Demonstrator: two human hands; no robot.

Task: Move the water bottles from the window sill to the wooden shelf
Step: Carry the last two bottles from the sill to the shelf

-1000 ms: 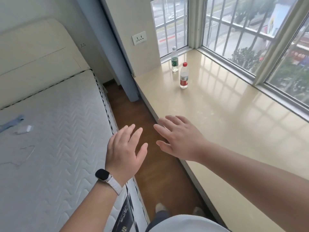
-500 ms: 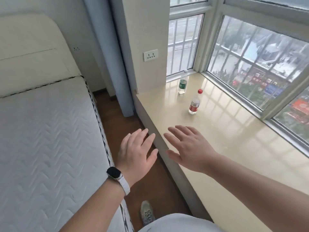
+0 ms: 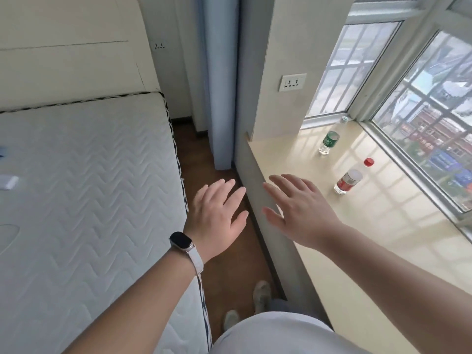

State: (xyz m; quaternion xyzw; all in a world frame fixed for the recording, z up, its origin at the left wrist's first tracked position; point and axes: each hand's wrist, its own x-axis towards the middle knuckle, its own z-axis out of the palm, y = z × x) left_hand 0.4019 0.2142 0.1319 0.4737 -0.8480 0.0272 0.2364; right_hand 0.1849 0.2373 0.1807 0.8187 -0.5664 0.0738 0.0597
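Note:
Two clear water bottles stand upright on the beige window sill (image 3: 370,241). The nearer bottle (image 3: 348,181) has a red label and red cap; the farther bottle (image 3: 329,142) has a green label and stands near the corner of the window. My right hand (image 3: 297,213) hovers over the sill's near edge with fingers spread, empty, a short way left of the red-label bottle. My left hand (image 3: 217,218), with a watch on the wrist, is held out flat over the floor gap, also empty. No wooden shelf is in view.
A bare quilted mattress (image 3: 89,200) with a padded headboard fills the left. A narrow strip of wooden floor (image 3: 224,264) runs between bed and sill, with my shoes on it. A blue curtain (image 3: 221,85) hangs by the wall pillar with a socket (image 3: 293,82). Barred windows (image 3: 421,111) border the sill.
The view has moved closer to the sill and turned left, so the bottles now sit nearer and further right. Both hands stay spread and empty, advancing slightly.

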